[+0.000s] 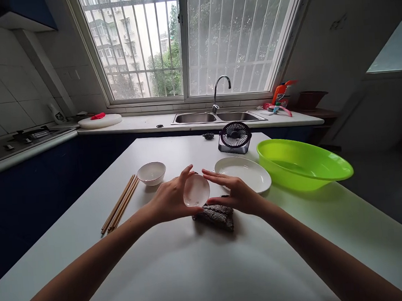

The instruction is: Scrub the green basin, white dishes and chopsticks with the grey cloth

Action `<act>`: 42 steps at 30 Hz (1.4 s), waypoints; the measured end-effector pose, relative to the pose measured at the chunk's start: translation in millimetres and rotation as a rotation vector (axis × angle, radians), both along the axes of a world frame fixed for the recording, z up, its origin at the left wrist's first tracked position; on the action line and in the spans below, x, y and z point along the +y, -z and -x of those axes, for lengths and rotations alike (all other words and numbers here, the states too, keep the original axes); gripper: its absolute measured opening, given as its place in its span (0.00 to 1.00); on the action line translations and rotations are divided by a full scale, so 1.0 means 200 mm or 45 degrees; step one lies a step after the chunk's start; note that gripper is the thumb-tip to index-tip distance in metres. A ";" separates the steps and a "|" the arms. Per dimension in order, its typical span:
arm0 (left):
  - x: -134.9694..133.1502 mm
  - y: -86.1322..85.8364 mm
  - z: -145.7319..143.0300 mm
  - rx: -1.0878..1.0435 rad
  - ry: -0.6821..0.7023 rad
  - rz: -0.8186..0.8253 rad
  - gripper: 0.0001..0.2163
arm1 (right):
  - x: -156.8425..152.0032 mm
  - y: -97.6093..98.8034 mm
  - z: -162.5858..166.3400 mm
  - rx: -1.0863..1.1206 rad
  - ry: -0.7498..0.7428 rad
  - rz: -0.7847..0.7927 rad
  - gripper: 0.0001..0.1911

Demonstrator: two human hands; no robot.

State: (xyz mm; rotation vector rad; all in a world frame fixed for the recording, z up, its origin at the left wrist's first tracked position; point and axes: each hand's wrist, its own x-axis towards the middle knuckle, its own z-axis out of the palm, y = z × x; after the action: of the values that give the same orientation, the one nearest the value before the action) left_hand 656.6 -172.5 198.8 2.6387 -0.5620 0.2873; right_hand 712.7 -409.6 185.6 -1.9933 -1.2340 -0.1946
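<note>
A small white dish is tilted up above the table, its round face toward me. My left hand grips it along the left side, thumb and fingers spread around the rim. On the opposite side, my right hand has fingertips and thumb at the right rim. Just below and behind the dish lies a bunched dark grey cloth, partly hidden. A white bowl stands left of my left hand, with several wooden chopsticks beside it. An oval white plate lies behind my right hand.
A large lime-green basin stands at the table's right edge. At the back are a small black fan and a dark scouring pad. Beyond the table, a counter holds a steel double sink and a round white board.
</note>
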 end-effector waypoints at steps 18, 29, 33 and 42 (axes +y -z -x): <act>-0.17 -0.05 -0.26 0.294 0.023 0.833 0.49 | -0.17 -0.14 -0.13 0.707 0.284 -0.430 0.29; -0.40 0.03 -0.42 0.553 -0.125 1.213 0.50 | -0.33 -0.21 -0.17 0.730 0.565 -0.412 0.34; -0.46 0.07 -0.46 0.609 -0.143 1.279 0.51 | -0.38 -0.21 -0.19 0.675 0.608 -0.345 0.34; -0.51 0.17 -0.62 0.501 -0.007 0.955 0.55 | -0.49 -0.11 -0.22 0.350 0.672 0.027 0.16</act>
State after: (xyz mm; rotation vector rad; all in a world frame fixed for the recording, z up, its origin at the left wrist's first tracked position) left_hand 781.3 -275.2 164.6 1.8937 -0.2426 -0.0297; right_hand 757.1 -508.4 207.6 -2.2415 -0.5263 -0.1565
